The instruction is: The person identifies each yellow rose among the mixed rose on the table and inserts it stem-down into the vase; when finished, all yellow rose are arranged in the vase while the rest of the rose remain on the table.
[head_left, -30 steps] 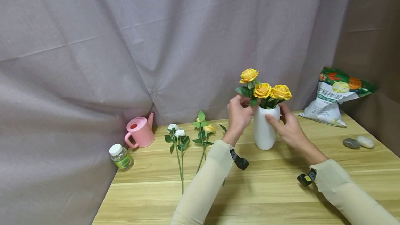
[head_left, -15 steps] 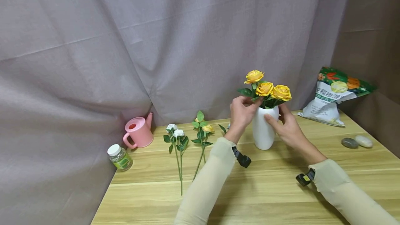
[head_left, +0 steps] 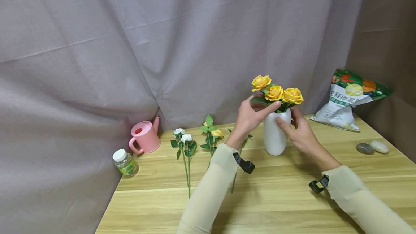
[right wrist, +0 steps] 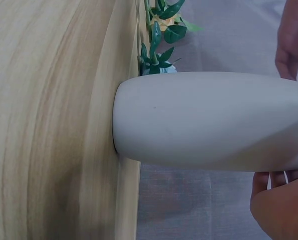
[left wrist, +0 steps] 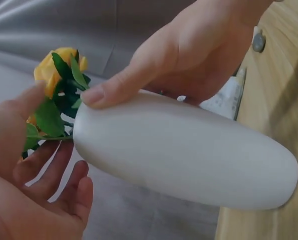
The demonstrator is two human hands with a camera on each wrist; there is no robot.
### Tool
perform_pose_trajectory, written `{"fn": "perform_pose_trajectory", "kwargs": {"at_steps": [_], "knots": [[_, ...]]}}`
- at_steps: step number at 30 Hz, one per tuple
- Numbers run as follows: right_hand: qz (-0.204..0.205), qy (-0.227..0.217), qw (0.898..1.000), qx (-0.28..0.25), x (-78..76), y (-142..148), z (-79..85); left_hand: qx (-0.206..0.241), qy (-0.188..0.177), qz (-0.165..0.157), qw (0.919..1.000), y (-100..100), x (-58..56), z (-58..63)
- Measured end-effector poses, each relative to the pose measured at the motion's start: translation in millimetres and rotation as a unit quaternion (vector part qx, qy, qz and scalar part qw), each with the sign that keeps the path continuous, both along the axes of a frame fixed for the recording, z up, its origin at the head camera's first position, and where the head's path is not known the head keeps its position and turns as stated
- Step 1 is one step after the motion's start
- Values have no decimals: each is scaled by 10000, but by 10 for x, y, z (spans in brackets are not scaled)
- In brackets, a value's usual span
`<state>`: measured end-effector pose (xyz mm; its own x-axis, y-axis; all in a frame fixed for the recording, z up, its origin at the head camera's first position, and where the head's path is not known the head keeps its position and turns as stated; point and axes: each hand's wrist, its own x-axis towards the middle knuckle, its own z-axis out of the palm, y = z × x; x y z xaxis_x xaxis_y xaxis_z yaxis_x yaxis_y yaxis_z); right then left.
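Observation:
A white vase (head_left: 275, 136) stands upright on the wooden table with three yellow roses at its mouth. My right hand (head_left: 300, 133) grips the vase near its neck, thumb across the front and fingers round the far side. At the left of the mouth is my left hand (head_left: 251, 116), its thumb stretched toward the middle rose (head_left: 274, 92) and fingers partly behind the leaves. In the left wrist view, leaves and a stem lie between that thumb and the loosely bent fingers; no firm pinch shows. The leftmost rose (head_left: 261, 82) leans outward, above the left hand.
White flowers (head_left: 186, 138) and smaller yellow flowers (head_left: 216, 133) lie left of the hands, with another stem (head_left: 234, 180) partly under the left arm. Farther left are a pink watering can (head_left: 147, 138) and a capped jar (head_left: 126, 163). A bag (head_left: 341, 104) and stones (head_left: 365, 148) sit right.
The left hand first shifted right, and its thumb now reaches farther across the vase's mouth. The leftmost rose sits slightly lower. The right hand keeps its hold on the vase.

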<state>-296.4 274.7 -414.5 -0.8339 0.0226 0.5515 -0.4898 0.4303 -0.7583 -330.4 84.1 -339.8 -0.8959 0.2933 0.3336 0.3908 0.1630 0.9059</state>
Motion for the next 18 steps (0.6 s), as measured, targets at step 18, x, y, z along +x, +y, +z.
{"fn": "perform_pose_trajectory", "kwargs": {"at_steps": [18], "knots": [[-67, -74, 9998, -158, -10, 0, -17, 203, 361, 188, 9990, -14, -18, 8]]}}
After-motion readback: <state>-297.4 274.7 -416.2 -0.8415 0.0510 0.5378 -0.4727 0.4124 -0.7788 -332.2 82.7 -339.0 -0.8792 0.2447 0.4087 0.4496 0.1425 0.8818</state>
